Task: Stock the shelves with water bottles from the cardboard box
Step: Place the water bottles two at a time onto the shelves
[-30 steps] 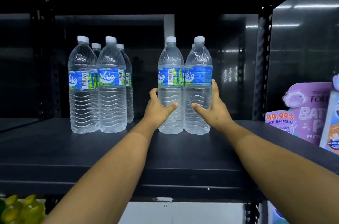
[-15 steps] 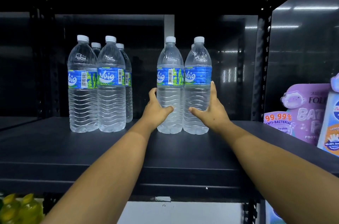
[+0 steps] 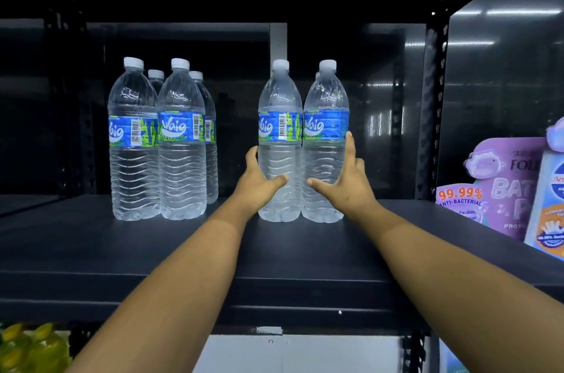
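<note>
Step in hand: seating the two front bottles of the right-hand group on the shelf, so they stand square and close together.
Landmark: the left-hand group of bottles, four of them, upright in two rows; every place below is given from it.
Left bottle of the pair: upright on the shelf, well to the right of the landmark group with a bare gap between, label facing out.
Right bottle of the pair: touching the left bottle's far side, one place further from the landmark; another cap shows just behind it, so a back row seems started.
Left hand: wrapped on the lower body of the left bottle, thumb across the front, fingers curled round the side nearer the landmark.
Right hand: on the lower body of the right bottle, thumb across the front, fingers stretched up the far side almost to the label; a loose cupping hold rather than a squeeze, as far as I can judge.
Doing it well: press low on the ribbed part, not at the neck, so neither bottle tips; push both inward evenly; bring their fronts level with the landmark's front row; let go only once both bases sit flat.
Risk: thin plastic gives under a hard squeeze, and an uneven shove could knock the bottle behind.
Cardboard box: not in view.
Beyond the pair: purple anti-bacterial packs stand further right.
</note>
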Available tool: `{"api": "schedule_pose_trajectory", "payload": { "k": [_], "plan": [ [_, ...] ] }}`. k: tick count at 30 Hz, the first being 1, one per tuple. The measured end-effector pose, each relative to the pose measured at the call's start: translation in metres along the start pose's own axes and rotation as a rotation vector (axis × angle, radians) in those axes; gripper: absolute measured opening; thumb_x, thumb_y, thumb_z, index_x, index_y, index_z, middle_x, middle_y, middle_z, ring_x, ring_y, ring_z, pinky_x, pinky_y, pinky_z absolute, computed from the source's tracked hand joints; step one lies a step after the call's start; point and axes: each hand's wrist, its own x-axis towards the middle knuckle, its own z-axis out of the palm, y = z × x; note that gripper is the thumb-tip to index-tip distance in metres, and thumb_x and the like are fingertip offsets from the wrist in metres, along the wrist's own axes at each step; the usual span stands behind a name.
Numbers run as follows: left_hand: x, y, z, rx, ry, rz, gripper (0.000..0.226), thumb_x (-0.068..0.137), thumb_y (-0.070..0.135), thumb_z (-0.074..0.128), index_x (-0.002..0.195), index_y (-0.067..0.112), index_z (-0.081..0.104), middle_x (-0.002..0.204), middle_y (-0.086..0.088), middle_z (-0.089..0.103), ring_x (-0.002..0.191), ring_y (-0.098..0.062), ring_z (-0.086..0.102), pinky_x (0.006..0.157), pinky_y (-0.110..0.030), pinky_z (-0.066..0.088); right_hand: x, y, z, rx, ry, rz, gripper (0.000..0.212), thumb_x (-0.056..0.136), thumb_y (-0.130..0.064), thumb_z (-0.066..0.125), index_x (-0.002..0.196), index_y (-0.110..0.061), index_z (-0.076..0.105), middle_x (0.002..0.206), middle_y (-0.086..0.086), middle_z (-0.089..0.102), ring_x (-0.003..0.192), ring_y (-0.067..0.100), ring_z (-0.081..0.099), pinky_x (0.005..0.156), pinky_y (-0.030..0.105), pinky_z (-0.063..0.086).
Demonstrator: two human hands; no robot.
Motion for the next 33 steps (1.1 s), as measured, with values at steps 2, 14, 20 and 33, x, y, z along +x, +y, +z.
{"api": "schedule_pose_trajectory", "payload": {
  "k": [2, 14, 20, 33],
  "plan": [
    [0.0, 0.0, -0.001, 0.028, 0.024, 0.006, 0.085, 0.085, 0.026, 0.074, 0.148, 0.027, 0.018, 0.129, 0.004, 0.057, 0.113, -0.017, 0.056, 0.098, -0.034, 0.043, 0.001, 0.003, 0.0, -0.006, 0.0, -0.019, 0.119, 0.077, -0.038, 0.08, 0.152, -0.038, -0.012, 0.141, 0.008, 0.038, 0.122, 0.024, 0.05, 0.089, 0.031, 0.04],
    [0.001, 0.003, 0.002, -0.032, 0.03, -0.052, 0.094, 0.078, 0.031, 0.073, 0.149, 0.035, 0.012, 0.136, 0.0, 0.053, 0.119, -0.021, 0.055, 0.102, -0.039, 0.044, 0.003, 0.005, 0.001, 0.018, 0.002, -0.013, 0.119, 0.075, -0.045, 0.079, 0.153, -0.038, -0.01, 0.139, 0.01, 0.034, 0.129, 0.024, 0.041, 0.102, 0.033, 0.036],
    [-0.001, 0.003, -0.001, -0.019, 0.037, -0.016, 0.075, 0.088, 0.02, 0.069, 0.146, 0.03, 0.023, 0.118, 0.006, 0.06, 0.107, -0.017, 0.06, 0.092, -0.033, 0.045, 0.003, 0.007, 0.001, 0.009, -0.006, -0.03, 0.119, 0.076, -0.038, 0.081, 0.153, -0.037, -0.01, 0.136, 0.009, 0.039, 0.123, 0.021, 0.043, 0.095, 0.032, 0.038],
    [-0.001, 0.004, 0.001, -0.031, 0.026, -0.058, 0.084, 0.08, 0.027, 0.071, 0.145, 0.033, 0.019, 0.131, 0.0, 0.056, 0.112, -0.018, 0.058, 0.098, -0.037, 0.046, 0.004, 0.009, 0.0, 0.039, -0.016, -0.005, 0.117, 0.075, -0.043, 0.08, 0.152, -0.04, -0.007, 0.135, 0.009, 0.034, 0.129, 0.024, 0.04, 0.105, 0.033, 0.034]
  ]
}}
